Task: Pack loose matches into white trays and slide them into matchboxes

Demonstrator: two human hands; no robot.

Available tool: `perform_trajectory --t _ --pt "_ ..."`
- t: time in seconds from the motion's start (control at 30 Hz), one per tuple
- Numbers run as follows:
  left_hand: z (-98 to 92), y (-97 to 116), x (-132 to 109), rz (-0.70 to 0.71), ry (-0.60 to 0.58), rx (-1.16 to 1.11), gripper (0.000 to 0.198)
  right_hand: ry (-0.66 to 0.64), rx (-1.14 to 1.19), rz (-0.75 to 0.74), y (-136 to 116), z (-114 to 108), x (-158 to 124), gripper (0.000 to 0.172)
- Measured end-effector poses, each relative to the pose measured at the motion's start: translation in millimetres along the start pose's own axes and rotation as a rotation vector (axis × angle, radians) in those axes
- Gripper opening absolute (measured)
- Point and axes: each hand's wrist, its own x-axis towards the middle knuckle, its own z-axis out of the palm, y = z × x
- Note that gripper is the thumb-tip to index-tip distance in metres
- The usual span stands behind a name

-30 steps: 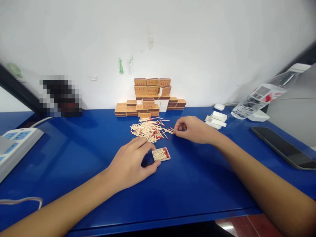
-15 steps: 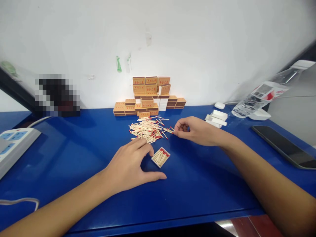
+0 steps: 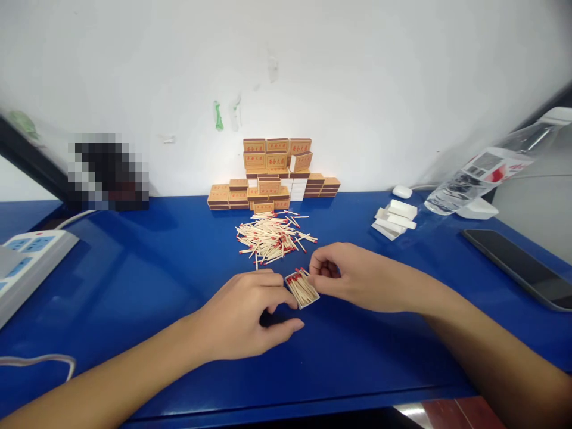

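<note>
A small white matchbox tray (image 3: pixel 310 302) lies on the blue table, holding a layer of red-tipped matches (image 3: pixel 301 290). At its left side is my left hand (image 3: pixel 252 313), fingers curved and thumb apart; the index fingertip is at the tray's edge. My right hand (image 3: pixel 346 275) is at the tray's right edge with thumb and forefinger pinched together. Red match heads show right by that pinch, partly hidden by the fingers. Beyond both hands spreads a loose pile of matches (image 3: pixel 270 238).
Stacked matchboxes (image 3: pixel 277 161) stand against the wall behind the pile. To the right are white empty trays (image 3: pixel 395 217), a white case (image 3: pixel 402 191), a tilted water bottle (image 3: pixel 480 170) and a phone (image 3: pixel 521 268). A power strip (image 3: pixel 36 262) lies on the left.
My right hand has come from the pile's right edge toward me to the filled tray, with matches at its fingertips. My left hand has closed in on the tray, which has turned slightly.
</note>
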Motion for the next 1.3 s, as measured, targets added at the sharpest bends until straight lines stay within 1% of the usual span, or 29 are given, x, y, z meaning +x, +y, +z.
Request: perform_trajectory --t 0.1,0.37,0.57,0.67,0.77,0.9,0.97,1.03,1.07,1.13,1.17,1.23,1.3 --pt "1.4 3 -1 0.005 -0.007 -0.002 0.012 0.036 -0.058 0.036 -5 5 -2 0.015" --pt "2.0 4 -1 0.038 -0.009 0.016 0.011 0.082 -0.139 0.054 -11 11 -4 0.022" --pt "3.2 2 -2 0.05 -0.003 0.04 0.01 0.13 -0.161 0.07 -14 14 -1 0.034" --pt "3.9 0 -1 0.066 0.024 0.061 0.01 0.146 -0.185 0.05 -14 10 -2 0.04" --pt "4.7 0 0 0.061 0.081 0.093 0.011 0.175 -0.243 0.054 -13 4 -4 0.042" --pt "5.2 -1 0 0.032 0.138 0.129 0.015 0.162 -0.274 0.042 -12 4 -4 0.035" --pt "5.1 -2 0 0.012 0.156 0.136 0.015 0.145 -0.252 0.019 -11 7 -4 0.024" --pt "4.9 -1 1 -0.018 0.172 0.139 0.017 0.145 -0.226 -0.026 -9 9 -2 0.008" --pt "4.7 -1 1 -0.035 0.179 0.142 0.019 0.152 -0.213 -0.06 -8 10 -2 0.008" --pt "4.4 -1 0 -0.06 0.187 0.146 0.021 0.155 -0.192 -0.135 -7 9 0 0.024" --pt "4.4 -1 0 -0.068 0.187 0.149 0.022 0.147 -0.188 -0.166 -6 9 0 0.027" --pt "4.3 -2 0 -0.081 0.185 0.157 0.022 0.124 -0.183 -0.198 -6 7 0 0.026" --pt "4.2 -2 0 -0.091 0.186 0.165 0.021 0.133 -0.162 -0.186 -6 4 -1 0.022"
